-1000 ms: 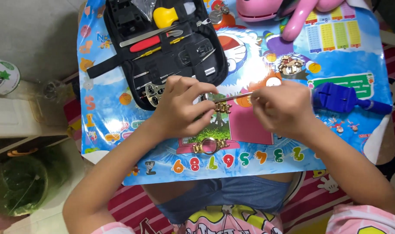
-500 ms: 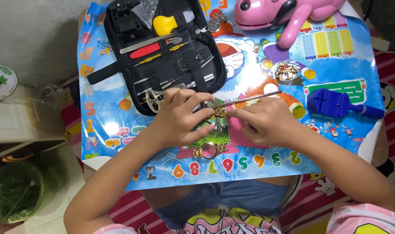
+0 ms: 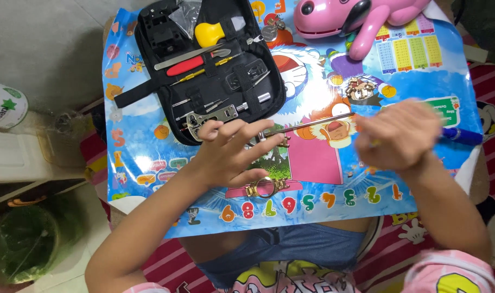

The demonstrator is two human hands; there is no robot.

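While blurred, right hand (image 3: 400,135) gripping thin rod (image 3: 312,123).

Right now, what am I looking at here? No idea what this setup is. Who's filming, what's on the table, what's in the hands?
There is no machine: a person works with two bare hands, and one camera worn on their head looks down at a small table covered by a colourful cartoon mat.

On the mat lie an open black tool case with small metal tools, a red-handled tool and a yellow piece; a pink toy animal; a small gold metal part; and a gold-coloured watch near the front edge.

The left hand rests on the mat with fingers spread, beside the watch. The right hand is blurred; a thin metal rod extends from it toward the left hand. A blue tool lies behind it.
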